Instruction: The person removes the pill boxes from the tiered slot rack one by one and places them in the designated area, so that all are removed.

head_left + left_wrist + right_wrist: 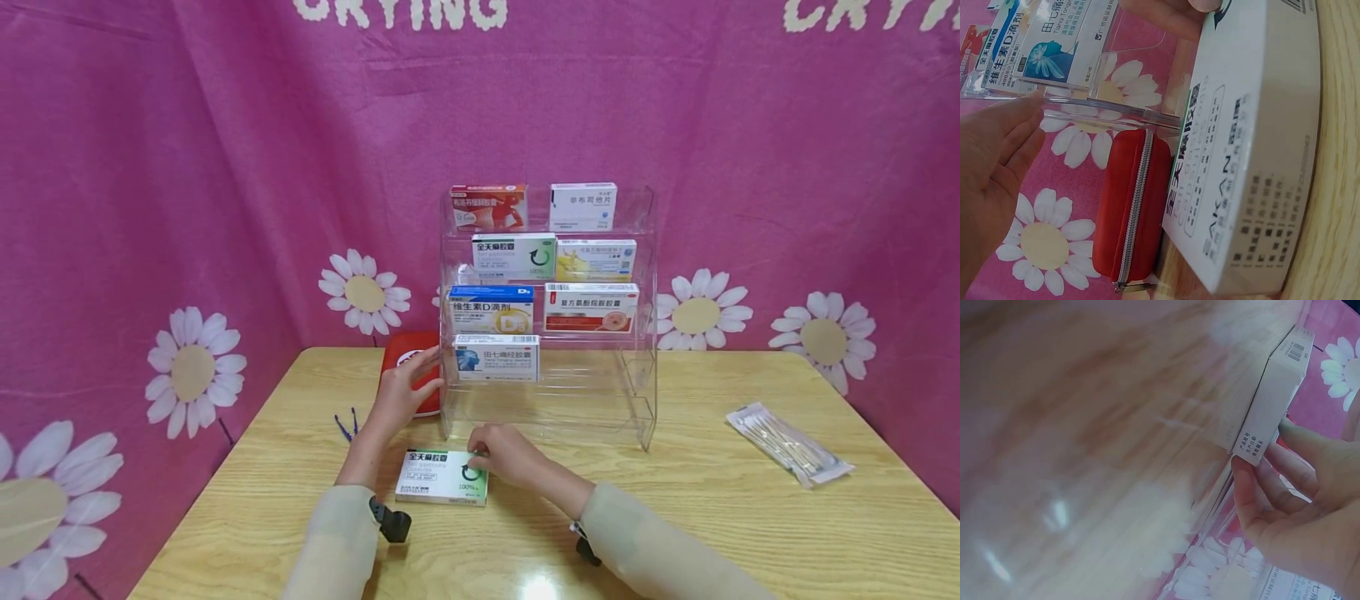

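A white and green medicine box [438, 479] lies flat on the table, in front of a clear acrylic display rack [585, 400]. My right hand [510, 454] pinches the right end of this box between thumb and curled fingers; in the right wrist view the fingertips are at the corner of the box [1269, 400]. Against the left side panel of the rack rests my left hand [403, 396], fingers extended. That hand [997, 156] holds nothing in the left wrist view, where the box [1241, 156] looms close on the right.
Several medicine boxes stand on the rack's upper tiers, among them a blue and yellow vitamin D box [491, 310]. Behind my left hand is a red zippered case [427, 404], with blue tweezers [347, 425] nearby. A packet of cotton swabs [787, 444] lies at the right.
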`<act>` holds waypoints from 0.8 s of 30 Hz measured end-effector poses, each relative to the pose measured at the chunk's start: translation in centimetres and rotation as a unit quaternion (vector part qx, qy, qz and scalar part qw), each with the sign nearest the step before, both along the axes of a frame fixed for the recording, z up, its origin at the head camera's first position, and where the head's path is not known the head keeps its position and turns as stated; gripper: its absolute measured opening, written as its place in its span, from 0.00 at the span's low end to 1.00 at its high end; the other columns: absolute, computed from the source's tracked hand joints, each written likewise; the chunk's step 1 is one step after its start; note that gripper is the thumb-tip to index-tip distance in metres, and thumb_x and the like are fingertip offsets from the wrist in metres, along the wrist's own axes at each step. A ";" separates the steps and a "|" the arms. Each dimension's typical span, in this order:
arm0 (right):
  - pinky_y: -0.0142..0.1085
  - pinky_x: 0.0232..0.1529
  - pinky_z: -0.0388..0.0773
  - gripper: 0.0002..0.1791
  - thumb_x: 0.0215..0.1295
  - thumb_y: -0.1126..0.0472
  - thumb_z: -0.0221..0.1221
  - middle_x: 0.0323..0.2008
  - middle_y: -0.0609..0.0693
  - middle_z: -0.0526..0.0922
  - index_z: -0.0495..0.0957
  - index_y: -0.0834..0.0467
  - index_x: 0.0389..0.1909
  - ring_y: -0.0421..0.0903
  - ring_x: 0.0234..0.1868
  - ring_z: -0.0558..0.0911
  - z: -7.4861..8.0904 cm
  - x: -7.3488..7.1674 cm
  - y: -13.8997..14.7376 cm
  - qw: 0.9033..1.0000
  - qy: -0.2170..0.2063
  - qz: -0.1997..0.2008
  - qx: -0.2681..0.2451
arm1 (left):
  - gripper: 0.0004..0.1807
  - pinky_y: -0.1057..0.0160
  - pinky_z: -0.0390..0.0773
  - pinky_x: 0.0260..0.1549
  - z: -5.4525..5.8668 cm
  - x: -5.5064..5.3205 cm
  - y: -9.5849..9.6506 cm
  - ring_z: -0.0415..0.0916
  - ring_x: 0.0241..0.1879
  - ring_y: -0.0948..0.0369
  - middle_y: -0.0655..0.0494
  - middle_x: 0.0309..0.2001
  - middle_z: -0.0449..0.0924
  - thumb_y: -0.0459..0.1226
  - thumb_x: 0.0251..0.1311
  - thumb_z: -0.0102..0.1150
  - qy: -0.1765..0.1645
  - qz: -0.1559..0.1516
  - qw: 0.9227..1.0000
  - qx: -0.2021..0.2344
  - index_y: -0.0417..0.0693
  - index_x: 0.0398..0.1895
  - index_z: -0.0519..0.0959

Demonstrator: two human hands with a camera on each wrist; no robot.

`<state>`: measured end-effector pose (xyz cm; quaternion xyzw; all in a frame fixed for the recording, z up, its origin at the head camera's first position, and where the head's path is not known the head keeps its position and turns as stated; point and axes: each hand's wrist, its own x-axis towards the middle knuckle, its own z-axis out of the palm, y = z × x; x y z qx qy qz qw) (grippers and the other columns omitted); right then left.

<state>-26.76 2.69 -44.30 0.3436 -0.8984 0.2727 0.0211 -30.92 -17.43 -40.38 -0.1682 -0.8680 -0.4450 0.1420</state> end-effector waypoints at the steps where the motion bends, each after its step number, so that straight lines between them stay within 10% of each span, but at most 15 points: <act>1: 0.25 0.28 0.67 0.05 0.56 0.65 0.68 0.24 0.49 0.79 0.82 0.62 0.30 0.36 0.27 0.69 0.0 0.0 0.0 1.000 0.001 0.002 0.002 | 0.30 0.49 0.78 0.58 0.0 0.0 0.0 0.77 0.61 0.48 0.43 0.63 0.77 0.29 0.59 0.64 0.001 0.000 1.000 0.001 0.44 0.66 0.71; 11: 0.29 0.33 0.77 0.09 0.60 0.62 0.66 0.31 0.52 0.83 0.82 0.63 0.38 0.40 0.31 0.77 0.3 -0.4 0.5 1.000 -0.014 -0.002 0.007 | 0.30 0.49 0.78 0.58 0.0 0.0 0.1 0.77 0.61 0.48 0.43 0.62 0.77 0.29 0.59 0.64 -0.001 -0.001 1.000 0.001 0.44 0.66 0.71; 24: 0.36 0.44 0.84 0.13 0.61 0.60 0.65 0.40 0.55 0.84 0.81 0.61 0.44 0.48 0.40 0.83 1.1 -0.5 3.4 0.993 0.112 0.008 -0.046 | 0.30 0.51 0.78 0.59 -0.1 0.0 -0.1 0.76 0.62 0.49 0.44 0.62 0.78 0.30 0.59 0.64 -0.010 -0.002 1.000 0.004 0.45 0.67 0.71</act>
